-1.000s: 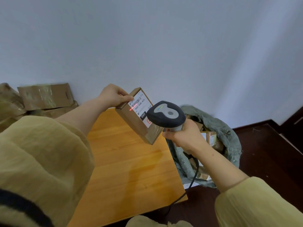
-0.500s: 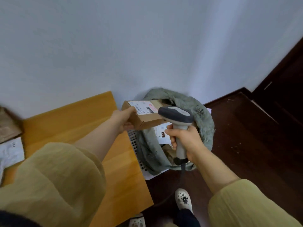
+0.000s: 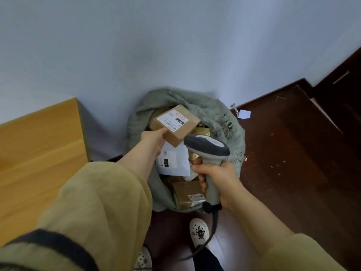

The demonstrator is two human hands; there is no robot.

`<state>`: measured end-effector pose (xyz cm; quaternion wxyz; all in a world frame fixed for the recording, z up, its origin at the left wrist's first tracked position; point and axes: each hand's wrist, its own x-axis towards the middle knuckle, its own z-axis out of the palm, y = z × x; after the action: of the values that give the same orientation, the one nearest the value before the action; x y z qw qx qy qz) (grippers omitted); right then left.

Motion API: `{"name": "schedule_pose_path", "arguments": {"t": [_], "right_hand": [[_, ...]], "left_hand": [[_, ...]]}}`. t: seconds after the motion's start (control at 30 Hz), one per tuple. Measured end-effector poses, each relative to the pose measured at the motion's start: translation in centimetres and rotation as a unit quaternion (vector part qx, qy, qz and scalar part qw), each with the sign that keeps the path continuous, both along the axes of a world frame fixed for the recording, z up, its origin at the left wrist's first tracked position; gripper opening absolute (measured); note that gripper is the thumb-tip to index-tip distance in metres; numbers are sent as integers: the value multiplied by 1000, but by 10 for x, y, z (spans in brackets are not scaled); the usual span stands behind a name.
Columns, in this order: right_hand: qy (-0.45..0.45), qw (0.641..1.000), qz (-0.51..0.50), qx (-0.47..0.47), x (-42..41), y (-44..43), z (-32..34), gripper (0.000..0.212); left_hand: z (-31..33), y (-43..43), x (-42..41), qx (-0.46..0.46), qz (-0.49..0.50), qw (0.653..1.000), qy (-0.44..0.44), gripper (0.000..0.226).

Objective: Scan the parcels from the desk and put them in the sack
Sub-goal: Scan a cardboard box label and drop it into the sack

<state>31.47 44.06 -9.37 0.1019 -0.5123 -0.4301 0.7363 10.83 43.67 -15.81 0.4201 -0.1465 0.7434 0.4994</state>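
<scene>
My left hand (image 3: 154,138) grips a small brown cardboard parcel (image 3: 178,126) with a white label on top, held over the open mouth of the grey-green sack (image 3: 222,118). The sack stands on the floor against the wall and holds several parcels, among them a white mailer (image 3: 173,161) and a brown taped box (image 3: 185,192). My right hand (image 3: 216,177) grips the handle of a grey barcode scanner (image 3: 207,147), just right of the held parcel. The scanner's cable hangs down past my feet.
The wooden desk (image 3: 39,145) lies at the left, its corner near the sack. Dark wooden floor (image 3: 293,163) spreads to the right, with a white scrap of paper (image 3: 244,114) by the wall. My white shoes (image 3: 199,231) stand below the sack.
My left hand has carried the parcel from above the desk, off its edge, to over the sack's mouth. The view has swung right and down; the scanner stays in my right hand.
</scene>
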Motion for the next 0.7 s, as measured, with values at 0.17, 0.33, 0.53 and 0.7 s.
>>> {"name": "schedule_pose_path", "arguments": {"t": [0.17, 0.33, 0.53, 0.7], "right_hand": [[3, 998, 44, -43, -18, -11, 8, 6], [43, 982, 110, -144, -57, -55, 44, 7], [43, 945, 214, -245, -111, -138, 70, 14], [59, 903, 321, -278, -164, -212, 99, 15]], "left_hand": [[11, -17, -6, -5, -89, 991, 96, 50], [61, -87, -33, -58, -148, 960, 232, 62], [120, -206, -63, -91, -68, 952, 284, 55], [151, -336, -83, -155, 39, 935, 318, 52]]}}
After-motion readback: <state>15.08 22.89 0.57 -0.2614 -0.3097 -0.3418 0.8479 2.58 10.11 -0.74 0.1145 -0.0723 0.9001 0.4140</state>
